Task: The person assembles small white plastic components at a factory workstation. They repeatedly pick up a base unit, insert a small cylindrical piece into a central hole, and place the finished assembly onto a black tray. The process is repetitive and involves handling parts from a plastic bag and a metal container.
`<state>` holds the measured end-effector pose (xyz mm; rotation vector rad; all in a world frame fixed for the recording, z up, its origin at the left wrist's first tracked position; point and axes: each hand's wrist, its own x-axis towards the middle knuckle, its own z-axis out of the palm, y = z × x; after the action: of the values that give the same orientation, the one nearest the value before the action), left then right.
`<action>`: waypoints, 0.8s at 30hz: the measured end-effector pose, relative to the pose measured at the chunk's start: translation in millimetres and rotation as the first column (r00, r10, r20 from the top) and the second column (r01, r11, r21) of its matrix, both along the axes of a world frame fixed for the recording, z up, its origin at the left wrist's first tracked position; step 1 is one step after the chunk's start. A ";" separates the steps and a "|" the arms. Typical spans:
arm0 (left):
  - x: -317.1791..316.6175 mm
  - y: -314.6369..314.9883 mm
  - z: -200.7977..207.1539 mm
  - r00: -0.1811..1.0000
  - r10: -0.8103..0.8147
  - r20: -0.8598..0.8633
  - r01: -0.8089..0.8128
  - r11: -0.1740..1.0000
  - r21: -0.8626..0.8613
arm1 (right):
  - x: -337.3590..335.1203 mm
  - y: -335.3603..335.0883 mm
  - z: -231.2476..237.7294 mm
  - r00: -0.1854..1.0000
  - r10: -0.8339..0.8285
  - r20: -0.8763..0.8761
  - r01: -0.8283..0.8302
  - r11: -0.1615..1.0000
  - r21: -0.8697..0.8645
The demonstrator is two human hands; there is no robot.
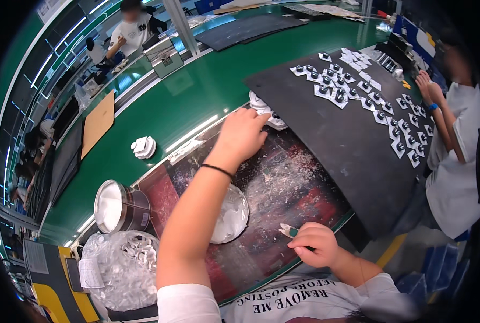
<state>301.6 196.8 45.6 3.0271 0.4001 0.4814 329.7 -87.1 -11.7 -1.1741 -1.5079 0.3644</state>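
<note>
Right hand (pixel 314 248) curling closed, pinching small tool (pixel 288 231) near table (pixel 197 97) edge. Left hand (pixel 242 135) reaching farther out, fingers loosely bent, resting on white parts (pixel 266 112) at black mat (pixel 326 140) edge; actual grasp unclear. Beyond, small parts (pixel 369 97) lying in rows on mat.

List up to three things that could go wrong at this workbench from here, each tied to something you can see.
1. The left hand reaches far over the smeared work mat; its forearm passes above the shallow dish of white paste and might dip into it.
2. The open metal tin lies tilted on its side; its white contents could spill.
3. The right hand holds a paste-tipped tool near the bench edge; paste may smear onto clothing.
</note>
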 end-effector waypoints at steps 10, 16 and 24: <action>21.3 -9.5 -18.3 0.987 0.126 0.098 -0.129 0.991 0.025 | 1.8 -0.6 -2.6 0.999 0.007 -0.048 -0.007 1.000 0.003; 30.2 -11.9 -32.9 0.985 0.164 0.056 -0.168 0.983 0.073 | -0.5 -1.5 -3.9 0.999 -0.004 -0.038 0.004 1.000 -0.008; 5.5 -27.2 -3.1 1.000 -0.022 0.015 0.022 0.999 0.035 | 0.0 -3.6 -3.1 0.999 -0.004 -0.034 0.004 1.000 -0.013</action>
<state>307.1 169.6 42.4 3.0556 0.3610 0.5156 329.7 -90.7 -14.8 -1.1755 -1.4755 0.3902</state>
